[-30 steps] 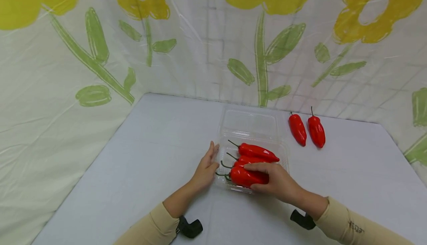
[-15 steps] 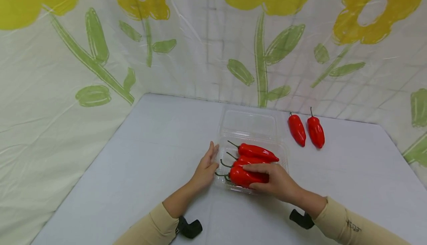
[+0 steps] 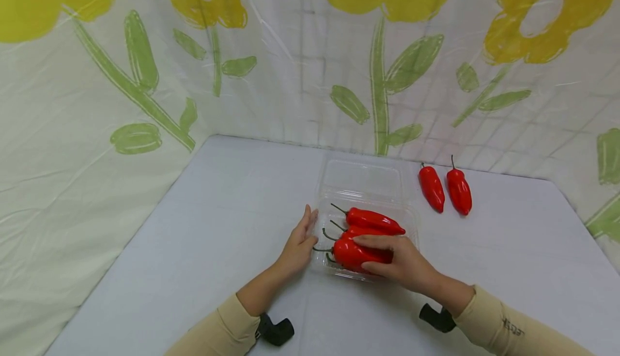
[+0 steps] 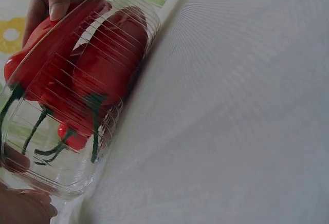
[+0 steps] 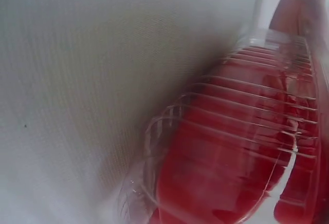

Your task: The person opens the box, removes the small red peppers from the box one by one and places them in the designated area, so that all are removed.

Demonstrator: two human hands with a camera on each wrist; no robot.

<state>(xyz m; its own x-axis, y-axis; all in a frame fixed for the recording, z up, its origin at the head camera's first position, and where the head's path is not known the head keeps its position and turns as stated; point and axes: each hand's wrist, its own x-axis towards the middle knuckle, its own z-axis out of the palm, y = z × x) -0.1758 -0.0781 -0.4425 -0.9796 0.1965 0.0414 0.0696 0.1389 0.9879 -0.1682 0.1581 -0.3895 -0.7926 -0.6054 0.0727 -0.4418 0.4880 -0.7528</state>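
In the head view a clear plastic clamshell box (image 3: 411, 216) lies open with several red peppers inside, their green stems pointing left. My right hand (image 3: 407, 264) pinches the nearest upper red pepper (image 3: 346, 252) between thumb and fingers. Another pepper lies under it, mostly hidden there but visible through the ribbed wall in the left wrist view as a red pepper (image 4: 105, 64). My left hand (image 3: 296, 243) rests against the box's left side, fingers extended along the wall and thumb near the rim. The right wrist view shows a blurred red pepper (image 5: 216, 147) through the plastic.
The box's clear lid (image 3: 360, 178) is folded back toward the rear. Two more red peppers, a left one (image 3: 432, 189) and a right one (image 3: 459, 192), lie on the white table (image 3: 232, 200) at back right. A flowered curtain (image 3: 290, 76) stands behind the table.
The pinched pepper has shifted slightly away from me and right, with its stem a little higher. More of the lower pepper's stem shows. My left hand and the box have stayed put.
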